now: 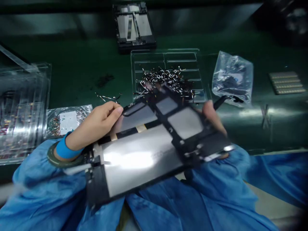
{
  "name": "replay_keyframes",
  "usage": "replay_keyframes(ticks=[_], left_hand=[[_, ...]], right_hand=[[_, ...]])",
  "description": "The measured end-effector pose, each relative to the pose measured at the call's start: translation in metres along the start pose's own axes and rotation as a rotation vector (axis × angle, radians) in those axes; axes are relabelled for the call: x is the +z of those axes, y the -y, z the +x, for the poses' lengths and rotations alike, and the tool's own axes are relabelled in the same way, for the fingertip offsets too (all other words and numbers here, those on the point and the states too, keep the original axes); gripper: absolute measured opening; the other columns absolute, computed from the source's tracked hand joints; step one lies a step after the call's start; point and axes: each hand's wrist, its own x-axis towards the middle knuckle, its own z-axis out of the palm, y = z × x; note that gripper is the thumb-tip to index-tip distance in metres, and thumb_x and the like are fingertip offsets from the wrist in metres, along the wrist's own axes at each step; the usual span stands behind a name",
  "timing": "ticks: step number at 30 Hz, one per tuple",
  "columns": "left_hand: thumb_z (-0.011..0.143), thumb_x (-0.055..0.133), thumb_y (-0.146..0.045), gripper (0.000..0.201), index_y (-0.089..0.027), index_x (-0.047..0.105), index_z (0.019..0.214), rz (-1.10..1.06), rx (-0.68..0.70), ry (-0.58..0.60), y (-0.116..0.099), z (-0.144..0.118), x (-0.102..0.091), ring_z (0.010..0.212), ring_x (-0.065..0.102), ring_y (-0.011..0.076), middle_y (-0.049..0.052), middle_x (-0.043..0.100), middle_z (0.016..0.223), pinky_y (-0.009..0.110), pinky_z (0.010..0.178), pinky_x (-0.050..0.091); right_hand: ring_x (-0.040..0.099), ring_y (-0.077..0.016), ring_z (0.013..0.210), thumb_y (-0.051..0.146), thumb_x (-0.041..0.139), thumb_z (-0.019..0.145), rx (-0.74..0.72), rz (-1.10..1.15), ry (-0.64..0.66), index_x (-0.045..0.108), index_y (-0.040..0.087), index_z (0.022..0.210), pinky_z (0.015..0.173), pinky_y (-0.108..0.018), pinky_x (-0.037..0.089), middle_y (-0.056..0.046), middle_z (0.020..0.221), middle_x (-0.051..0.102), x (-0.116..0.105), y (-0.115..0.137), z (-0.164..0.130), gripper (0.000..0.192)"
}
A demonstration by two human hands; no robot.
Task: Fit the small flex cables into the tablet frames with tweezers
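An opened tablet housing [141, 160] is held tilted above my lap, its silver battery panels and black inner frame facing up. My left hand [101, 120] grips its far left edge, thumb on top and fingers partly hidden behind. Around the right end my right hand [213, 117] is closed, mostly covered by the housing and a little blurred. A slim black tool [220, 102], perhaps tweezers, sticks out beside the right fingers; I cannot tell whether they hold it. Just beyond the housing, a clear plastic tray [201, 80] carries a heap of small black-and-silver strips [166, 78].
Another tablet housing [136, 27] lies at the back. A clear bag [232, 75] with dark parts and a ridged pale block [286, 82] are on the right. On the left are stacked clear trays [44, 81], a labelled parts bag [68, 120] and loose strips [108, 97].
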Motion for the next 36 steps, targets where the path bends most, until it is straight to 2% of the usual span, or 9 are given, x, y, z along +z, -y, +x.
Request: replay_keyframes(ticks=[3,6,10,14,18,20,22,25,36], left_hand=[[0.094,0.042,-0.04,0.035,-0.019,0.062,0.114,0.102,0.141,-0.032,-0.008,-0.013,0.0,0.073,0.065,0.0172,0.003,0.07,0.088,0.025,0.058,0.049],[0.095,0.045,-0.034,0.032,-0.017,0.064,0.114,0.113,0.28,-0.132,-0.011,-0.02,0.014,0.087,0.066,0.0174,0.006,0.07,0.099,0.027,0.072,0.052],[0.093,0.05,-0.031,0.027,-0.017,0.068,0.107,0.11,0.296,-0.233,-0.01,-0.024,0.03,0.087,0.068,0.0162,0.005,0.072,0.097,0.026,0.073,0.055],[0.091,0.054,-0.03,0.022,-0.02,0.069,0.103,0.074,0.297,-0.244,-0.011,-0.025,0.035,0.09,0.069,0.0169,0.003,0.073,0.098,0.028,0.078,0.057],[0.091,0.055,-0.025,0.019,-0.02,0.069,0.103,-0.021,0.336,-0.229,-0.015,-0.027,0.033,0.09,0.069,0.0153,0.003,0.074,0.098,0.027,0.079,0.057],[0.091,0.054,-0.023,0.019,-0.021,0.069,0.103,-0.037,0.368,-0.196,-0.016,-0.028,0.03,0.092,0.069,0.0148,0.002,0.073,0.1,0.026,0.079,0.057],[0.091,0.054,-0.023,0.02,-0.023,0.07,0.102,-0.018,0.408,-0.156,-0.017,-0.029,0.028,0.094,0.069,0.0157,0.003,0.072,0.106,0.026,0.078,0.057],[0.091,0.053,-0.022,0.02,-0.023,0.07,0.1,0.02,0.457,-0.131,-0.016,-0.029,0.026,0.095,0.069,0.0172,0.005,0.07,0.11,0.026,0.075,0.056],[0.092,0.049,-0.023,0.024,-0.021,0.072,0.098,0.071,0.477,-0.119,-0.013,-0.028,0.026,0.095,0.069,0.0202,0.01,0.07,0.11,0.029,0.075,0.058]], right_hand=[[0.061,-0.0157,0.057,0.065,0.045,0.085,0.214,0.18,0.022,0.068,0.018,0.088,0.049,-0.026,0.047,-0.002,0.069,0.067,-0.004,-0.006,-0.01,0.052],[0.053,-0.0123,0.051,0.057,0.067,0.073,0.36,0.23,-0.005,0.064,0.018,0.071,0.045,-0.023,0.041,0.001,0.057,0.059,-0.001,-0.012,-0.018,0.04],[0.049,-0.0109,0.052,0.047,0.063,0.079,0.26,0.16,-0.247,0.067,0.018,0.075,0.048,-0.024,0.038,0.0,0.061,0.06,-0.003,-0.018,-0.016,0.029],[0.056,-0.0144,0.064,0.046,0.056,0.082,0.049,0.399,-0.443,0.069,0.022,0.08,0.054,-0.028,0.044,-0.004,0.082,0.067,-0.008,-0.007,-0.006,0.027],[0.058,-0.0145,0.055,0.069,0.042,0.083,0.014,0.474,-0.238,0.062,0.026,0.074,0.046,-0.029,0.046,-0.004,0.078,0.067,0.002,0.013,0.002,0.049],[0.062,-0.0143,0.055,0.066,0.049,0.082,0.005,0.501,-0.06,0.06,0.025,0.079,0.049,-0.03,0.051,-0.003,0.08,0.068,0.012,0.019,0.005,0.042],[0.068,-0.0152,0.07,0.049,0.065,0.08,-0.044,0.475,0.047,0.061,0.024,0.086,0.066,-0.031,0.058,-0.002,0.089,0.07,0.022,0.021,0.007,0.026],[0.069,-0.0162,0.087,0.027,0.074,0.075,-0.161,0.355,0.044,0.062,0.022,0.088,0.082,-0.033,0.057,-0.002,0.093,0.07,0.033,0.019,0.008,0.018],[0.068,-0.0163,0.079,0.028,0.066,0.082,-0.288,0.043,0.044,0.066,0.023,0.083,0.073,-0.031,0.056,-0.002,0.081,0.071,0.036,0.016,0.006,0.005]])
